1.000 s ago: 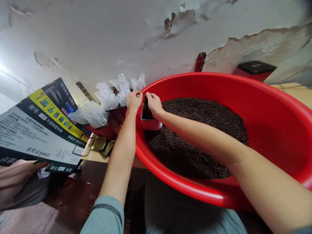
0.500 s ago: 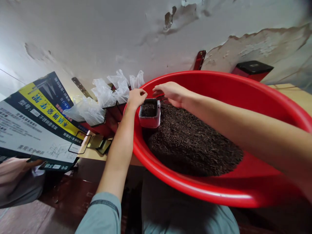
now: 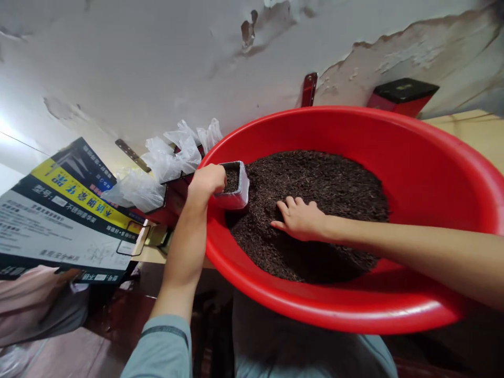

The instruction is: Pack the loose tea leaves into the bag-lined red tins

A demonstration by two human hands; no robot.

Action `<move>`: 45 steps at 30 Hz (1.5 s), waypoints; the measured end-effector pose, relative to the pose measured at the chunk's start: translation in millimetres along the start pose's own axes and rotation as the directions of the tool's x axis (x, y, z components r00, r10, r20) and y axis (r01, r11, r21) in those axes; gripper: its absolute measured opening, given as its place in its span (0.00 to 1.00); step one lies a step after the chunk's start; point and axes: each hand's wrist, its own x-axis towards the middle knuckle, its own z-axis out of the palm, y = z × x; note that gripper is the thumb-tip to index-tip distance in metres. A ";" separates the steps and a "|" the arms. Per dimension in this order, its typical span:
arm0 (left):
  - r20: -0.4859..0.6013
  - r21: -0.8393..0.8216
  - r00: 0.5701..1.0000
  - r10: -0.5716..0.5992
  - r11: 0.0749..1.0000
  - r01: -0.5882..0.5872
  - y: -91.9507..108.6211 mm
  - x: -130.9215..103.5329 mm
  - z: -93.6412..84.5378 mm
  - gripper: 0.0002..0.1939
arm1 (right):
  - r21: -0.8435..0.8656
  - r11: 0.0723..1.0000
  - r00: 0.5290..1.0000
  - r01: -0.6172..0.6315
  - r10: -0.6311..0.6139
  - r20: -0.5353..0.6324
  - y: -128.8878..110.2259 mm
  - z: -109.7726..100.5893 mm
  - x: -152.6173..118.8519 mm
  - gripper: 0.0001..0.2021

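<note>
And here we are at the big red basin (image 3: 433,178), both arms reaching over it! The left hand (image 3: 209,179) is on the small open box (image 3: 239,197), fingers curled in and clamped, by the look of it, on the rim; some of them are hidden from me. That box sits at the basin's left end, mouth up and leaning a little, dark flakes showing inside.

Now the right hand (image 3: 300,218): palm down on the heap of dark leaves (image 3: 326,176), fingers (image 3: 291,202) spread apart, their tips among the leaves. Here's the relation that counts: the box lies to the left of those right fingers and a touch farther out, with only a short stretch of leaves between. The fingers point roughly its way. The left hand is the nearer one, right at the box; the right is near but not touching. Its mouth looks close to square, so I can't call a long axis.

Left of the left fingers, red boxes (image 3: 178,198) stand with clear plastic bags (image 3: 136,188) poking up. Well beyond the right fingers, a black-topped box (image 3: 409,90) stands by the wall, near the bare counter edge (image 3: 472,126).
</note>
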 end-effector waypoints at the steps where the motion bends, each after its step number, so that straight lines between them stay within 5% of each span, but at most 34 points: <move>1: -0.030 0.009 1.000 -0.002 1.000 0.002 1.4 -0.4 1.0 0.18 | -0.008 1.000 0.999 0.021 -0.021 -0.024 -2.0 0.7 0.0 0.32; 8: -0.114 -0.056 0.985 0.129 0.989 -0.136 3.7 7.5 9.2 0.18 | 0.072 0.993 0.995 0.089 -0.085 -0.060 3.1 -1.4 8.7 0.22; 14: -0.077 0.014 0.996 0.039 0.999 -0.038 1.5 2.1 5.5 0.16 | 0.109 0.986 0.992 0.130 -0.128 -0.017 10.2 -4.4 21.8 0.19; 28: -0.117 -0.021 0.992 0.054 0.998 -0.057 5.5 9.5 10.0 0.15 | 0.072 0.991 0.993 0.111 -0.108 -0.042 13.2 -25.4 24.1 0.19; 35: -0.125 -0.097 0.950 0.287 0.949 -0.300 0.8 18.5 12.1 0.24 | 0.057 0.992 0.990 0.110 -0.105 -0.093 18.2 -38.2 21.8 0.18; 45: -0.080 -0.173 0.953 0.293 0.937 -0.303 -5.4 16.5 10.1 0.23 | 0.052 0.988 0.985 0.143 -0.137 -0.101 21.5 -36.1 21.9 0.18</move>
